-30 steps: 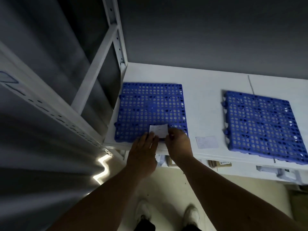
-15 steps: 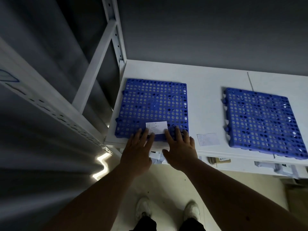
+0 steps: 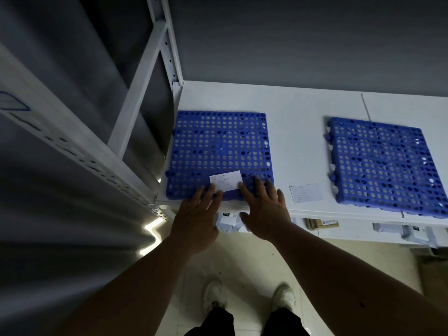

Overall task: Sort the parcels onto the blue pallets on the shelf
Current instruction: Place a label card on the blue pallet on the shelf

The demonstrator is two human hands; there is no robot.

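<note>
Since a second ago the white paper label [image 3: 225, 180] has gone from being pinched between both hands to lying flat on the near edge of the left blue pallet [image 3: 219, 154]. Both hands are now released: the left hand [image 3: 195, 221] is spread flat, fingers wide, its fingertips touching the label's lower left corner; the right hand [image 3: 265, 209] is equally wide and empty, fingertips resting on the pallet just right of the label. Judgement: the labelling of this pallet looks finished, and the sorting proper has not yet begun, since neither pallet carries a parcel.

The right blue pallet [image 3: 385, 163] sits well apart on the same white shelf [image 3: 298, 122], bare. A second label [image 3: 306, 192] lies on the shelf board between the two pallets, nearer the right one and not on it.

Parcels are visible only on the lower tier: pale bagged ones [image 3: 230, 223] directly beneath the hands, a brown carton [image 3: 323, 224] and further pale packets [image 3: 400, 232] to the right. Their number cannot be told.

Obstructions: the upright post [image 3: 169, 52] and diagonal brace [image 3: 138, 93] crowd the left pallet's left side. The loose label may shift when a parcel lands.
</note>
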